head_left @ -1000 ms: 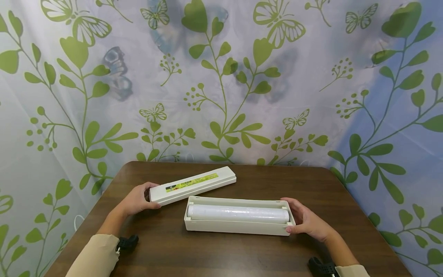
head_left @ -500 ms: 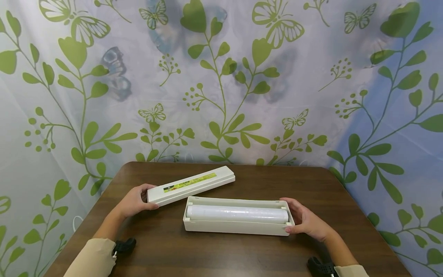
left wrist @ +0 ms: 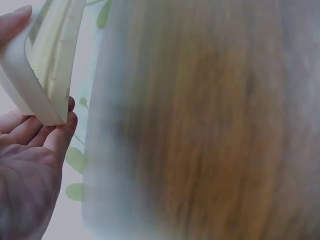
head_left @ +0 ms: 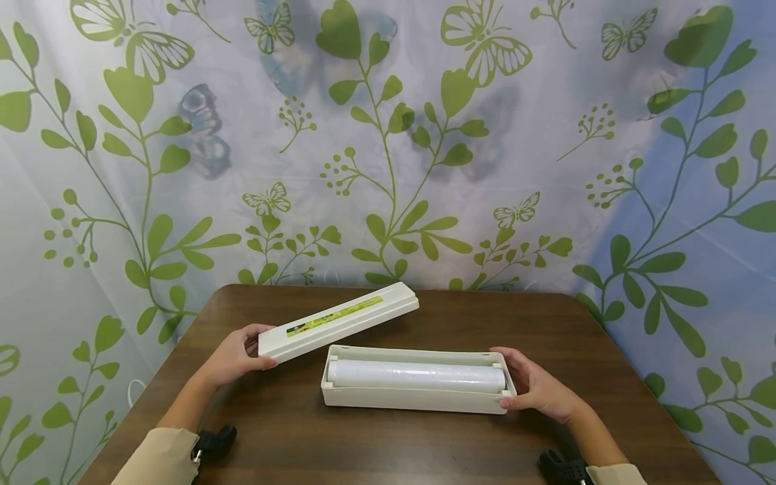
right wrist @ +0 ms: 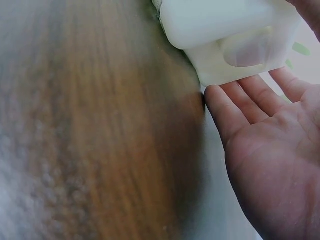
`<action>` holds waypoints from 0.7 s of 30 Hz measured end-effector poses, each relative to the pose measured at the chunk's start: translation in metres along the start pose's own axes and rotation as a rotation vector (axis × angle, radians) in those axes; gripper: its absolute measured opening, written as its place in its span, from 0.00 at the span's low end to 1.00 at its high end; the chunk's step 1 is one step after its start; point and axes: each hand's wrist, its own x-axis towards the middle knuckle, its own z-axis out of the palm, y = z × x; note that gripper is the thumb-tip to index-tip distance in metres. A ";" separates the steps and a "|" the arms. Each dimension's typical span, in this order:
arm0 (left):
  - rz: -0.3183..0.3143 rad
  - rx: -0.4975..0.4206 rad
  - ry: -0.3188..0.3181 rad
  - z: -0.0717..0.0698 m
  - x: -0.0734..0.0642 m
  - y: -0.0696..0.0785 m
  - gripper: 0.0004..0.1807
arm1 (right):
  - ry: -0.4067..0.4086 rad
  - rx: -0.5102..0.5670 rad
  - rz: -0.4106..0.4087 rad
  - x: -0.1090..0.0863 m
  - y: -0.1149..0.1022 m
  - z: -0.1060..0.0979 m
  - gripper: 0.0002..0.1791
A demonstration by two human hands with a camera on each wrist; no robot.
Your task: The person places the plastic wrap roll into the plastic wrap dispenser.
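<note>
A long white lid (head_left: 364, 319) with a yellow-green label lies slanted at the back left in the head view. My left hand (head_left: 229, 358) grips its left end between thumb and fingers. In the left wrist view the lid's end (left wrist: 22, 75) and hollow underside show. In front and to the right stands a long white box (head_left: 412, 399) on the table, its top uncovered. A wrapped white roll (head_left: 418, 376), like plastic film, lies inside it. My right hand (head_left: 545, 389) holds the box's right end, thumb at the front corner, fingers behind.
Both things are on or over a brown wooden table (head_left: 376, 448) with rounded back corners. A curtain (head_left: 388, 135) with green leaves and butterflies hangs behind it. Black straps with cameras sit at both wrists.
The lid first shifted slightly left; now its right end has swung up and back, tilting it more steeply. The right hand and the box stay nearly where they were.
</note>
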 end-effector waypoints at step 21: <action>0.102 -0.061 0.004 0.000 -0.010 0.013 0.35 | 0.011 -0.014 0.006 0.001 -0.001 -0.004 0.56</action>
